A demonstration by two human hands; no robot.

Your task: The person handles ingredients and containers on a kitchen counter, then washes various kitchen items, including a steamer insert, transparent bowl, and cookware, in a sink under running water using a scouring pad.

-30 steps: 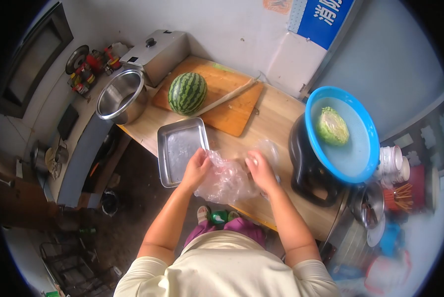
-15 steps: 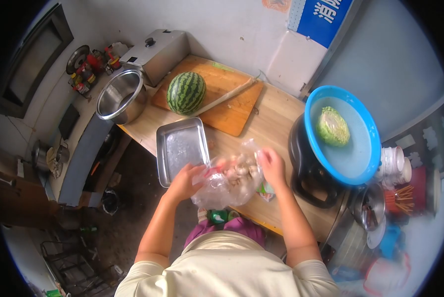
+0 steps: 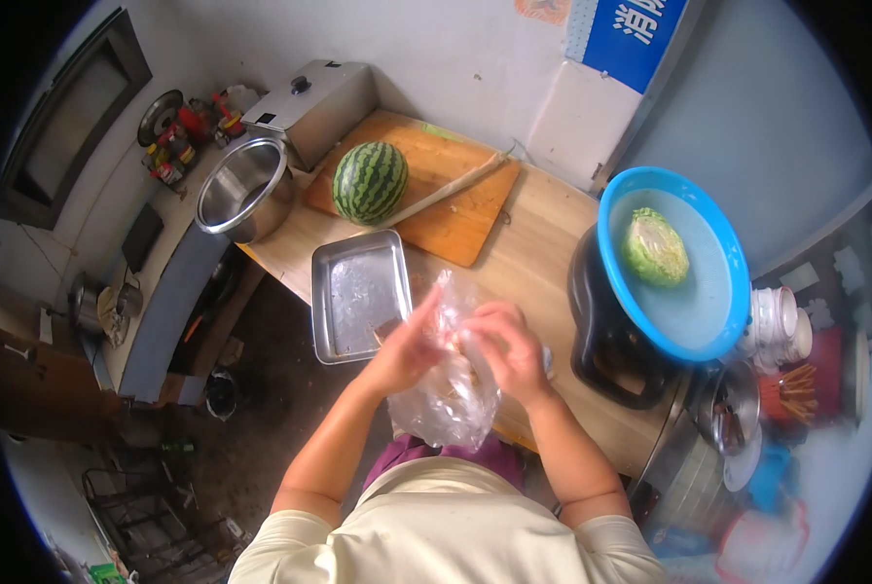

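Note:
A clear plastic bag [image 3: 451, 399] hangs between my hands at the front edge of the wooden table; its contents are hard to make out. My left hand [image 3: 409, 352] is closed on the bag's left side, near the metal tray [image 3: 361, 292]. My right hand [image 3: 506, 348] pinches the gathered upper part of the bag with its fingertips. Behind the tray, a watermelon [image 3: 370, 183] rests on the wooden cutting board [image 3: 465, 229], beside a long pale stick [image 3: 446, 195].
A blue basin [image 3: 689, 311] holding a cabbage [image 3: 656, 249] sits over a black appliance [image 3: 592, 336] at the right. A steel pot [image 3: 251, 209] and a metal box [image 3: 319, 107] stand at the back left. Chopsticks [image 3: 788, 392] are at the far right.
My hands have come together and the bag, spread open half a second ago with pale lumps showing, is now gathered at its top and hangs lower.

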